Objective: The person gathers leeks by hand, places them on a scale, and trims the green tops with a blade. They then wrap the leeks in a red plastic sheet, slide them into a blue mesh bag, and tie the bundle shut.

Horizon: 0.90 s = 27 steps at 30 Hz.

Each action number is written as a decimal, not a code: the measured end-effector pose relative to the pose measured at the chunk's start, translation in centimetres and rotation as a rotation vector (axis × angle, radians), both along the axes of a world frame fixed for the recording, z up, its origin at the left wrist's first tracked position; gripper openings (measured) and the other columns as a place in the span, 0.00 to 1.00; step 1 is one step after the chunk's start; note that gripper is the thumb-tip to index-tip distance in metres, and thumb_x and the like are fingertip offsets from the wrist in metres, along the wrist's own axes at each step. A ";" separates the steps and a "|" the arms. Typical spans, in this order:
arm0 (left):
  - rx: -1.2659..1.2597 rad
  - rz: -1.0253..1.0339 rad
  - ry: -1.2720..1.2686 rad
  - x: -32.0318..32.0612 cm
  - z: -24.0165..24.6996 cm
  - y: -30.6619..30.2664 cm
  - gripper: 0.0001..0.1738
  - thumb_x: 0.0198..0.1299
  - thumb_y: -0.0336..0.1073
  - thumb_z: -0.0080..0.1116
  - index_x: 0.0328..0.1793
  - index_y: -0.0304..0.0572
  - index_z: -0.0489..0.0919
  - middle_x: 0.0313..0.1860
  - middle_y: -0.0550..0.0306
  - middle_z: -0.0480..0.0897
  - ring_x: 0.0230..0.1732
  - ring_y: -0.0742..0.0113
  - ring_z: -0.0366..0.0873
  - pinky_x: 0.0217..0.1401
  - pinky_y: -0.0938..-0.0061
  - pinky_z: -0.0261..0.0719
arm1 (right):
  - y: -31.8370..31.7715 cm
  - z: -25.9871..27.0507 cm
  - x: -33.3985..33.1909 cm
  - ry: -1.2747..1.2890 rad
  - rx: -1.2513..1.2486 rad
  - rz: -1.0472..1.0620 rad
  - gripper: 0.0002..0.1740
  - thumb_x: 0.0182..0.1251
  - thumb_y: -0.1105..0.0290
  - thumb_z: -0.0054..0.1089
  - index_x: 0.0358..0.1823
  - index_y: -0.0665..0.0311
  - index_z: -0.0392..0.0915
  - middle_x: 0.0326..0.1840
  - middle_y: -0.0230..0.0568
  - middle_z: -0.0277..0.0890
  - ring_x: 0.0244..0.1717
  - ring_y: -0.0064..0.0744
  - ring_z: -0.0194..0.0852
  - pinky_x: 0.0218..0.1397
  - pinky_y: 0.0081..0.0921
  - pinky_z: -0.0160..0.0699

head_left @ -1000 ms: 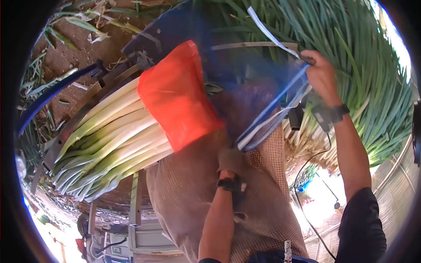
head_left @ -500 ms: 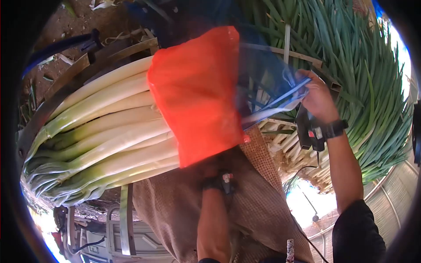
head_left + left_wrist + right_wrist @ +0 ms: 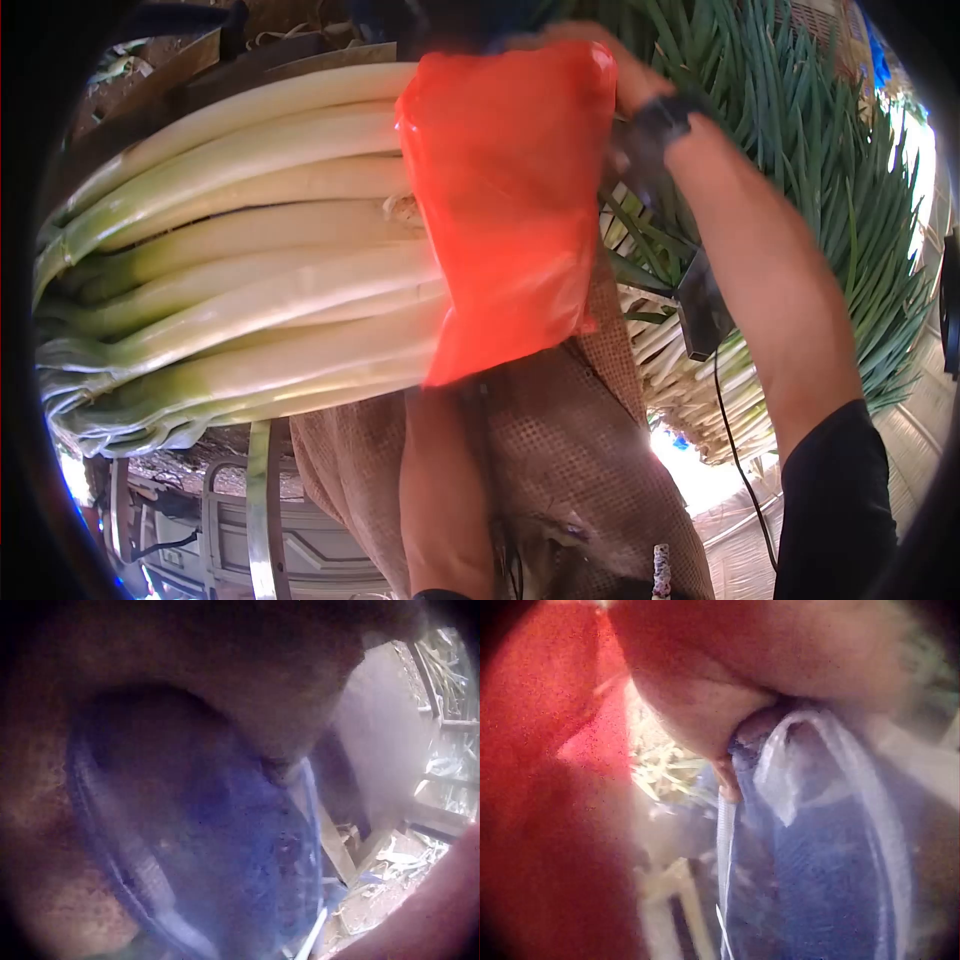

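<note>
A thick bundle of leeks [image 3: 270, 270] lies on its side, one end inside an orange-red plastic bag [image 3: 510, 200]. My left forearm reaches up to the bag's lower edge, and the left hand is hidden behind it in the head view. In the left wrist view, the left hand [image 3: 247, 682] curls at the edge of a thin see-through blue bag [image 3: 225, 817]. My right hand [image 3: 632, 78] is at the upper right corner of the orange-red bag. The right wrist view shows its fingers pinching the blue bag beside a white band [image 3: 855, 757].
A large heap of green onions [image 3: 800, 190] fills the right side, roots towards me. Brown sacking [image 3: 600, 450] hangs in front of me. A metal leg [image 3: 262, 510] stands below the leeks at left. A black box [image 3: 703, 305] with a cable sits by the heap.
My right hand has moved leftward from the right side to the top of the orange-red bag. The left hand has gone up behind it. The leeks and bag appear larger and nearer.
</note>
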<state>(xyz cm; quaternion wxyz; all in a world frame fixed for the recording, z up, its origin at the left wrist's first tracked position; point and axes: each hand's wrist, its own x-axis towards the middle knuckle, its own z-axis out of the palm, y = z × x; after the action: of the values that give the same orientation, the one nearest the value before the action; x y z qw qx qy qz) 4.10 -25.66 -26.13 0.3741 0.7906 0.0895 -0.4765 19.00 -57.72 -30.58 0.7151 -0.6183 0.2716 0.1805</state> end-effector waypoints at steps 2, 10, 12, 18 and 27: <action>-0.009 0.005 -0.010 0.0 0.4 0.0 0.17 0.69 0.42 0.54 0.58 0.43 0.82 0.43 0.48 0.88 0.45 0.50 0.86 0.46 0.58 0.83 | 1.7 3.5 7.2 0.166 -0.553 0.327 0.19 0.73 0.54 0.62 0.33 0.64 0.81 0.34 0.33 0.83 0.25 0.25 0.79 0.26 0.28 0.71; -0.084 -0.471 -0.511 -3.5 5.7 0.2 0.18 0.68 0.43 0.54 0.58 0.43 0.81 0.40 0.50 0.88 0.42 0.50 0.86 0.43 0.58 0.83 | 4.3 19.3 1.3 0.302 -0.456 0.533 0.14 0.70 0.60 0.68 0.35 0.65 0.83 0.20 0.24 0.71 0.20 0.15 0.65 0.23 0.23 0.62; -0.105 -0.336 -0.455 -4.3 7.1 0.2 0.18 0.68 0.43 0.54 0.58 0.42 0.81 0.39 0.50 0.88 0.42 0.50 0.86 0.42 0.58 0.83 | 5.3 20.5 0.9 0.429 -0.418 0.398 0.14 0.69 0.61 0.66 0.33 0.65 0.83 0.19 0.27 0.70 0.20 0.18 0.66 0.23 0.23 0.62; -0.168 0.420 -0.112 0.9 5.3 7.0 0.08 0.71 0.39 0.55 0.48 0.46 0.79 0.28 0.72 0.77 0.27 0.79 0.74 0.34 0.77 0.78 | 9.3 15.7 7.0 -0.367 -0.992 0.792 0.03 0.56 0.73 0.62 0.28 0.64 0.81 0.21 0.45 0.77 0.26 0.46 0.80 0.30 0.40 0.76; -0.137 1.617 0.073 5.2 9.4 16.5 0.17 0.62 0.34 0.65 0.55 0.36 0.82 0.41 0.61 0.84 0.41 0.70 0.81 0.39 0.77 0.80 | 22.3 21.1 17.3 -0.864 -0.877 0.698 0.06 0.48 0.74 0.67 0.28 0.61 0.79 0.27 0.49 0.78 0.34 0.55 0.80 0.38 0.44 0.78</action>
<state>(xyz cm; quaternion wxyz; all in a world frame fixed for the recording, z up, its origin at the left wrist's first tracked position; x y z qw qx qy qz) 9.34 -9.17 -16.73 0.6470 0.4409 0.6157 -0.0888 36.28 -35.44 -9.44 0.3442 -0.9166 -0.2029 0.0118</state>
